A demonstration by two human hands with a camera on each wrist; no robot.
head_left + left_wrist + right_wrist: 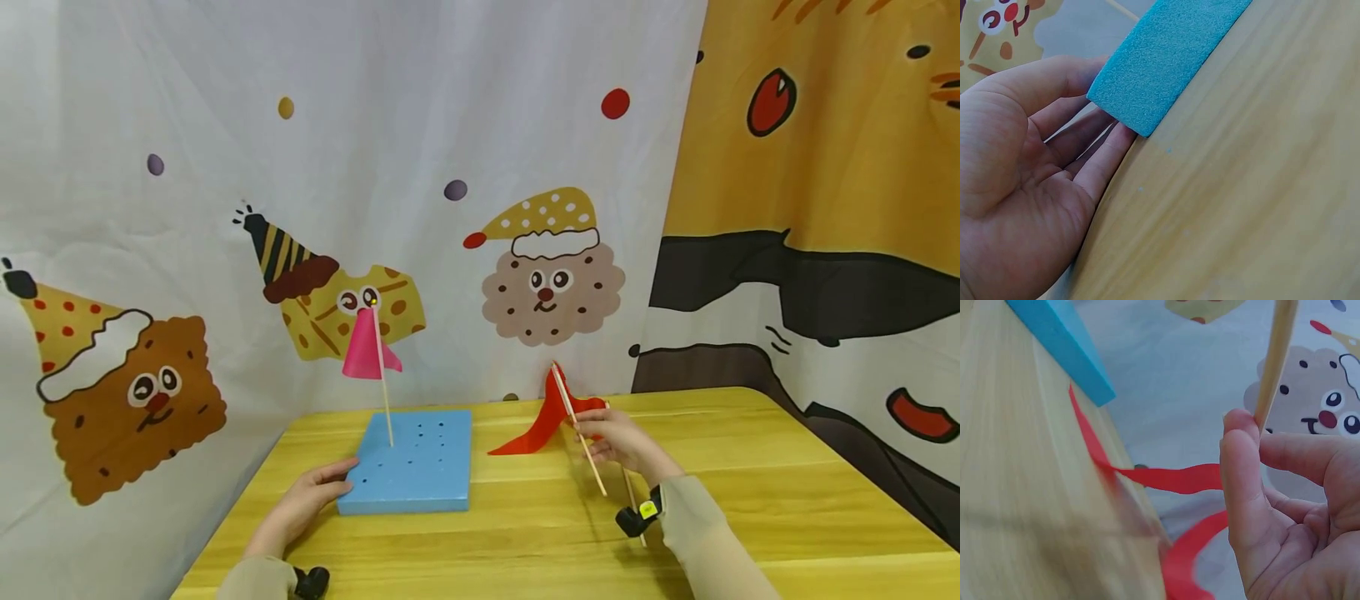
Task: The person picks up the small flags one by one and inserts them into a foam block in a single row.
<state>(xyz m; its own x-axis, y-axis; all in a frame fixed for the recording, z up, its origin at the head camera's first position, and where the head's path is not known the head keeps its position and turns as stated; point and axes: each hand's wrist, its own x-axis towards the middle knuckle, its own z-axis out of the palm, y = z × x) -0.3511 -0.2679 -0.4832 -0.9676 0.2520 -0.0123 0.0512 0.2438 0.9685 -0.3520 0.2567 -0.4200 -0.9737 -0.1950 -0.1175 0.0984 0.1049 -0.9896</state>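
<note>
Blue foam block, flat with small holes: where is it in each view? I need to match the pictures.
Head: below centre, slightly left; the left hand touches its left side.
Left wrist: the blue foam block is at top centre, cut off by the upper edge.
Right wrist: upper left, apart from the right hand.
Shared landmark: the yellow wood-grain table beneath it.

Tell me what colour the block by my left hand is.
The block is light blue, on its top and front edge; the head view shows it best.
</note>
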